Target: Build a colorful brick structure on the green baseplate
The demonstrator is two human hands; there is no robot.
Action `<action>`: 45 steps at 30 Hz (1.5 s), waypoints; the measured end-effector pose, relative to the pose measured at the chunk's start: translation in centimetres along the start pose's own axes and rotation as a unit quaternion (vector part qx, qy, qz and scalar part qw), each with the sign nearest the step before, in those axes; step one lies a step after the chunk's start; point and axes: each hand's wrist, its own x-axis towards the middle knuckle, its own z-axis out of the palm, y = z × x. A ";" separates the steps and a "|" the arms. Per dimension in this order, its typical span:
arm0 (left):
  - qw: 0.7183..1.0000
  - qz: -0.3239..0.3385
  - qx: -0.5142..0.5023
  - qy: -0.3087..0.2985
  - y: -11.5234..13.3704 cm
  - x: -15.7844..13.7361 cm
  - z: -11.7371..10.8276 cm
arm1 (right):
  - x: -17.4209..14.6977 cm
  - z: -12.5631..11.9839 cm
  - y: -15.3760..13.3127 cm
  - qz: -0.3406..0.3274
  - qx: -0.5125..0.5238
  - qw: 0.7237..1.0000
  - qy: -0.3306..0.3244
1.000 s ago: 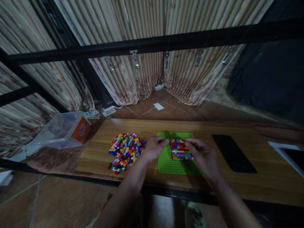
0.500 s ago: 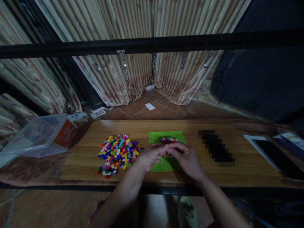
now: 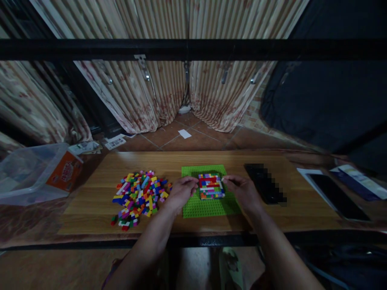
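A block of colourful toy bricks (image 3: 211, 186) is built up on the green baseplate (image 3: 199, 210), with red and white rows across its top. At its left side is my left hand (image 3: 182, 192), fingers closed together at the tips; whatever they hold, if anything, is hidden. To the right of the block, my right hand (image 3: 240, 191) pinches what looks like a small white brick (image 3: 223, 180) between thumb and forefinger. A loose heap of mixed bricks (image 3: 142, 193) lies left of the baseplate.
The wooden board (image 3: 99, 209) carries the bricks and, to the right, a dark, partly pixelated object (image 3: 263, 185). A clear plastic box (image 3: 30, 173) with an orange label stands at far left. A black tablet-like slab (image 3: 338, 197) lies at far right.
My hands have parted from above the brick block, left hand to its left side and right hand to its right, uncovering its top. The whole view has shifted slightly.
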 end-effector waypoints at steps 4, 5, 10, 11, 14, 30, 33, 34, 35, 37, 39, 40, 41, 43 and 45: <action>1.000 -0.001 0.007 0.010 0.0 0.2 0.1 | 0.1 0.7 0.3 -0.006 -0.013 1.000 -0.015; 1.000 -0.001 0.008 0.008 0.0 0.2 0.2 | 0.1 0.8 0.4 -0.008 -0.016 1.000 -0.013; 1.000 0.002 0.021 0.001 -0.1 0.2 0.1 | 0.3 0.8 0.6 -0.010 0.001 1.000 -0.014; 1.000 0.003 0.024 -0.001 0.0 0.2 0.1 | 0.4 0.9 0.6 -0.009 0.010 1.000 -0.013; 1.000 0.002 0.029 -0.001 0.0 0.3 0.0 | 0.6 1.0 0.9 0.004 0.040 0.999 -0.008; 0.999 0.031 0.013 -0.025 -0.2 0.3 -0.1 | 0.4 1.7 0.9 0.090 0.131 0.987 0.021; 0.999 0.039 0.006 -0.029 -0.1 0.0 0.0 | 0.4 1.8 0.9 0.093 0.151 0.984 0.024; 0.999 0.042 0.005 -0.031 0.0 -0.1 0.1 | 0.3 1.8 0.9 0.092 0.154 0.984 0.024; 0.998 0.045 0.004 -0.034 0.0 -0.2 0.1 | 0.3 1.8 1.0 0.090 0.154 0.984 0.023; 0.998 0.052 0.003 -0.043 0.1 -0.3 0.2 | 0.3 1.9 1.0 0.084 0.152 0.985 0.023; 0.997 0.060 0.004 -0.055 0.2 -0.4 0.3 | 0.4 1.9 0.9 0.076 0.146 0.986 0.022; 0.996 0.064 0.006 -0.060 0.2 -0.4 0.4 | 0.4 1.8 0.9 0.073 0.142 0.987 0.022; 0.996 0.068 0.009 -0.064 0.2 -0.4 0.4 | 0.4 1.8 0.8 0.067 0.136 0.988 0.025; 0.995 0.071 0.016 -0.073 0.2 -0.4 0.6 | 0.4 1.8 0.5 0.043 0.110 0.992 0.042; 0.994 0.071 0.018 -0.081 0.1 -0.4 0.7 | 0.1 1.8 0.0 -0.003 0.068 0.996 0.059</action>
